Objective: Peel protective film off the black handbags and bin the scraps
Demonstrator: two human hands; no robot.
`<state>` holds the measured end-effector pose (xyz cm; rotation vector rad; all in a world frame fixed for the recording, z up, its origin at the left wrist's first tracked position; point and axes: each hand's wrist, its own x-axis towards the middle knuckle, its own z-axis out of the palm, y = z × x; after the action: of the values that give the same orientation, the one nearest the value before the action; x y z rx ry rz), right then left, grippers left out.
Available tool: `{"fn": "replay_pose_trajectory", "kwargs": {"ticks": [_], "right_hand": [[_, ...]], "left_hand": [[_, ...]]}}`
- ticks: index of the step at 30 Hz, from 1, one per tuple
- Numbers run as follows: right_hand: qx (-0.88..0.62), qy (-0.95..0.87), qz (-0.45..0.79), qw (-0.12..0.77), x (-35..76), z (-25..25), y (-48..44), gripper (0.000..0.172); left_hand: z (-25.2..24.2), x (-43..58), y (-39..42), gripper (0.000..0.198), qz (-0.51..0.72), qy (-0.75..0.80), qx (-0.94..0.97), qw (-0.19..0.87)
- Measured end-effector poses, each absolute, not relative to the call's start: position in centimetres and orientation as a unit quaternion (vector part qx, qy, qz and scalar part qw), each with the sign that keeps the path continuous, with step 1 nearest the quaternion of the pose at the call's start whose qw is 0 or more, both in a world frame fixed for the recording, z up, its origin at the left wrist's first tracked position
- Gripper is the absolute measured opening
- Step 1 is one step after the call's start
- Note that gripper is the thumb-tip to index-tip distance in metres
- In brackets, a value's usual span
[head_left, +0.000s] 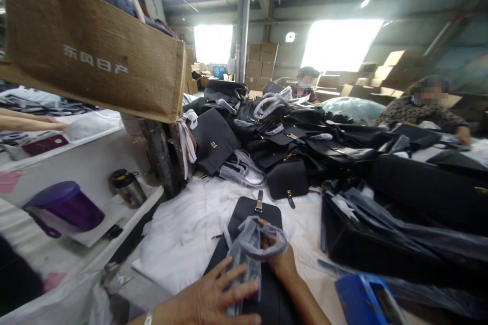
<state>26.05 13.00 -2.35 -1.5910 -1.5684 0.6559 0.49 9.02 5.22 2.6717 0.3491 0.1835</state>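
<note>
A black handbag (247,210) with a gold clasp (259,205) lies flat in front of me. Its rounded handle (267,254) is wrapped in clear plastic. My left hand (217,294) is spread open over the lower part of the bag, its fingertips against the loose plastic wrap (244,264). Reaching in from the right, my right hand (280,256) has its fingers curled at the handle, partly hidden behind the loop. White sheets (183,228) lie under and beside the bag.
Black bags (290,137) are heaped at the back, with a large open black bag (381,233) at right. A blue object (366,299) lies front right. Left are a purple container (68,208), a flask (127,188) and a hanging tan bag (95,51). Other people (419,106) sit beyond.
</note>
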Motion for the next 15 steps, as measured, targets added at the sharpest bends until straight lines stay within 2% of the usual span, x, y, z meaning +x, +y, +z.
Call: {"fn": "replay_pose_trajectory", "kwargs": {"ticks": [4,7,9,12,15], "right_hand": [[-0.632,-0.610,0.257,0.404,26.1,-2.8,13.1,0.041],[-0.644,-0.599,0.258,0.399,26.2,-3.0,13.2,0.039],[-0.668,-0.580,0.258,0.388,26.4,-3.2,13.4,0.036],[-0.703,-0.543,0.265,0.375,26.9,-3.5,13.9,0.043],[-0.706,-0.525,0.279,0.384,27.3,-3.6,14.3,0.055]], "left_hand": [[7.1,1.8,10.1,0.033,0.104,0.116,0.932,0.326],[9.0,3.4,13.2,0.016,0.239,0.184,0.810,0.504],[10.4,5.2,16.4,0.019,0.331,0.281,0.638,0.636],[11.3,8.8,22.6,0.033,0.369,0.344,0.527,0.684],[10.2,12.4,28.7,0.037,0.395,0.405,0.416,0.712]]}}
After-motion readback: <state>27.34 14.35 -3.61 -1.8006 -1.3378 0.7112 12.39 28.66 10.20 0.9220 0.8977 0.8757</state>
